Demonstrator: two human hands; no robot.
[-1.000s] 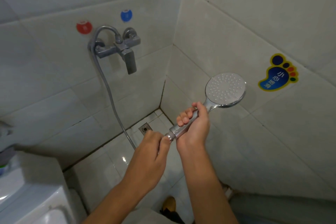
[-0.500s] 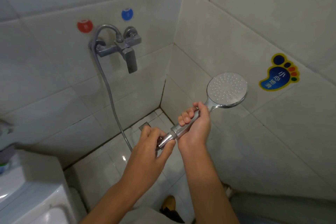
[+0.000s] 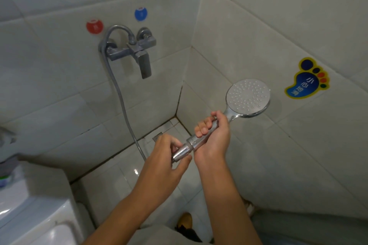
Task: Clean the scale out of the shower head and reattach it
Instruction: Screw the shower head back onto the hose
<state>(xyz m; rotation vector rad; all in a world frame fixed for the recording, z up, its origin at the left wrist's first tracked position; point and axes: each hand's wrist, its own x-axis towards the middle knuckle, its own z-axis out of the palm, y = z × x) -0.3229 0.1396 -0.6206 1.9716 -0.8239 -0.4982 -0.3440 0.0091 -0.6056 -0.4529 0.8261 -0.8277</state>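
Observation:
A chrome shower head (image 3: 248, 98) with a round, nozzle-dotted face points toward me at the right. My right hand (image 3: 214, 137) is wrapped around its handle. My left hand (image 3: 169, 157) pinches the metal hose nut (image 3: 182, 152) at the lower end of the handle, thumb and fingers closed on it. The grey flexible hose (image 3: 121, 103) runs from the wall mixer tap (image 3: 131, 50) down to the floor and disappears behind my left hand.
Red (image 3: 94, 26) and blue (image 3: 141, 14) markers sit on the tiled wall above the tap. A blue foot-shaped sticker (image 3: 305, 79) is on the right wall. A floor drain (image 3: 157, 137) lies in the corner. A white toilet tank (image 3: 29, 205) stands at the lower left.
My left hand shifted from covering the handle's end to pinching the hose nut, whose metal now shows. The shower head and my right hand stayed nearly still.

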